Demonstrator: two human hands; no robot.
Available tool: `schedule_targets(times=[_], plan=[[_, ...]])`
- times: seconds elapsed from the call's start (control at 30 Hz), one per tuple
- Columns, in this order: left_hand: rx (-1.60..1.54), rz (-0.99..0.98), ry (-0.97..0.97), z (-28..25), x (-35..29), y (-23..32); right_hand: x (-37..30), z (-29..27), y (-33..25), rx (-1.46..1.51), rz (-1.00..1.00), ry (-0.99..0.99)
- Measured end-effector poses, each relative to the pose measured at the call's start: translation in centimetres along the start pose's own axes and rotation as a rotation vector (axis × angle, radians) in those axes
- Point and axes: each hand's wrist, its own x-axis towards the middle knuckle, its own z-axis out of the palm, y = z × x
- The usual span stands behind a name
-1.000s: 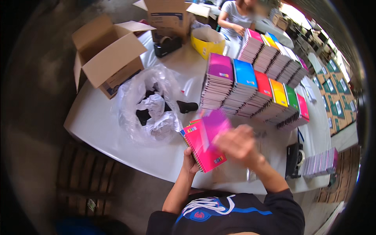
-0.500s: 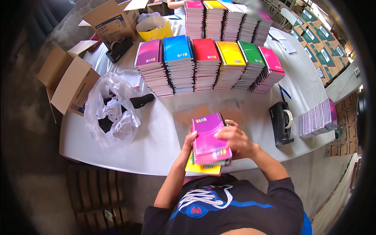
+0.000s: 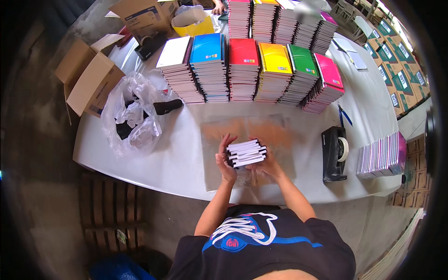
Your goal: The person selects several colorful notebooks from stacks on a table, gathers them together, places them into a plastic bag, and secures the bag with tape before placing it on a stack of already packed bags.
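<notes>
A small bundle of spiral notebooks point(image 3: 246, 153) is held between my two hands, with its white page edges facing up. My left hand point(image 3: 226, 161) is pressed along its left side, fingers pointing up. My right hand point(image 3: 266, 164) grips the opposite side, its fingers partly hidden. Beneath lies a clear plastic sheet or bag point(image 3: 212, 175) with orange-brown patches, flat on the table. Beyond it stands a row of notebook stacks, topped by a pale cover point(image 3: 174, 51), a blue one point(image 3: 206, 47), then red, yellow, green and pink point(image 3: 329, 70).
More stacks point(image 3: 239, 21) rise behind, near another person's hand point(image 3: 219, 7). At right are a black tape dispenser point(image 3: 332, 154), blue-handled pliers point(image 3: 344, 115) and a purple notebook row point(image 3: 381, 155). On the left are a plastic bag point(image 3: 133, 119) and an open carton point(image 3: 93, 81).
The notebooks in my hands have turned from covers up to page edges up, squared between both palms. The leftmost stack's top looks white now, where it was purple.
</notes>
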Motion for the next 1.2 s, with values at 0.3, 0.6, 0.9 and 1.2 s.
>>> schedule_targets(times=[0.3,0.6,0.9,1.2], plan=[[0.146,0.134,-0.304,-0.2,1.1,1.7,-0.2,1.4,-1.7,-0.038,0.004,0.153],[0.326,0.119,-0.214,-0.8,-1.3,-0.5,-1.3,0.6,0.3,-0.193,-0.064,0.169],[0.226,0.065,-0.159,-0.6,-2.3,-2.5,-1.4,0.5,2.6,-0.171,-0.134,0.089],[0.150,-0.171,-0.268,-2.3,-2.9,-2.0,-2.1,1.0,2.4,0.021,0.073,0.164]])
